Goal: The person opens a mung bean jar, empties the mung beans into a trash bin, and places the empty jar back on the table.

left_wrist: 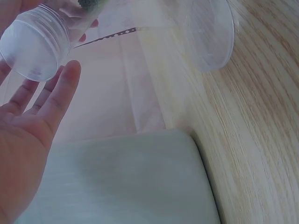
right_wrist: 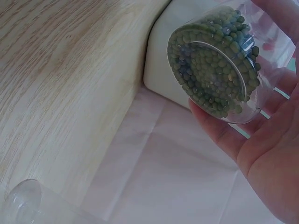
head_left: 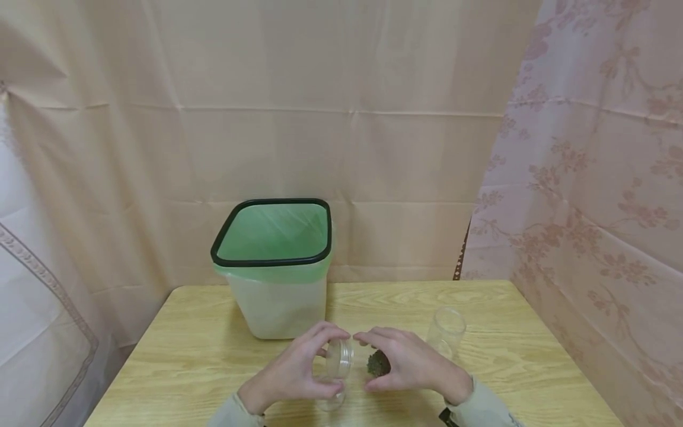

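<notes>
Between my two hands is a clear jar of small round green beans (right_wrist: 210,70), tilted on its side. My left hand (head_left: 299,367) holds the clear ridged round end (left_wrist: 37,44), thumb below and fingers above. My right hand (head_left: 411,359) curls round the other end, where the beans (head_left: 377,363) show between thumb and fingers. The right wrist view shows the beans gathered against the jar's base. Below my left thumb, partly hidden by it, is another clear round container (head_left: 332,402).
A clear cup (head_left: 450,323) stands on the wooden table (head_left: 533,367) beyond my right hand. A white bin (head_left: 283,305) with a green liner and black rim stands at the back left. Beige curtains (head_left: 347,148) hang behind the table, with patterned cloth (head_left: 603,207) on the right.
</notes>
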Demonstrator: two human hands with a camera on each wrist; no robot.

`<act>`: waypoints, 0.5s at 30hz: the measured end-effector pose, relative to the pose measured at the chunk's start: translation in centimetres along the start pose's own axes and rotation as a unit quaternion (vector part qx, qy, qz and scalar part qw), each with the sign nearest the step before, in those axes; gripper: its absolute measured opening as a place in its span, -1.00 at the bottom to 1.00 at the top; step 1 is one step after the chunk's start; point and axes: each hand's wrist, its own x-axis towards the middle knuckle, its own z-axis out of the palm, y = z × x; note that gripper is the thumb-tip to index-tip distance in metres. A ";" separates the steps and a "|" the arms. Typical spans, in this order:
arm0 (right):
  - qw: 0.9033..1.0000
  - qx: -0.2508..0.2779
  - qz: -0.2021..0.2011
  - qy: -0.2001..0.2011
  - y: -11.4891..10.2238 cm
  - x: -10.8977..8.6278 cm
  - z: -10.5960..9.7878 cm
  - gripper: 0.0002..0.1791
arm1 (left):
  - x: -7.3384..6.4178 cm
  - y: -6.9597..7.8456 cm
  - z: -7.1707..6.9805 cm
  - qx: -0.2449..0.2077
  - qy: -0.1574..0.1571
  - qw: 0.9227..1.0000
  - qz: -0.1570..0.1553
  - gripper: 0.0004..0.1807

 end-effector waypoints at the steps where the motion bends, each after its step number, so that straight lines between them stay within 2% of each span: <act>1: 1.000 0.000 -0.002 0.001 0.0 0.0 0.0 -0.17 | 0.0 0.0 0.0 0.001 -0.003 1.000 -0.004 -0.18; 4: 1.000 0.000 -0.004 0.004 0.1 0.0 0.1 -0.16 | -0.1 0.0 0.0 0.004 -0.006 1.000 -0.010 -0.16; 11: 1.000 0.005 0.004 -0.001 0.0 0.0 0.0 -0.16 | 0.0 -0.1 0.1 0.011 0.001 1.000 -0.003 -0.21; 15: 1.000 0.006 0.014 -0.008 -0.1 0.0 -0.1 -0.16 | -0.1 -0.1 0.0 0.001 0.000 1.000 -0.021 -0.25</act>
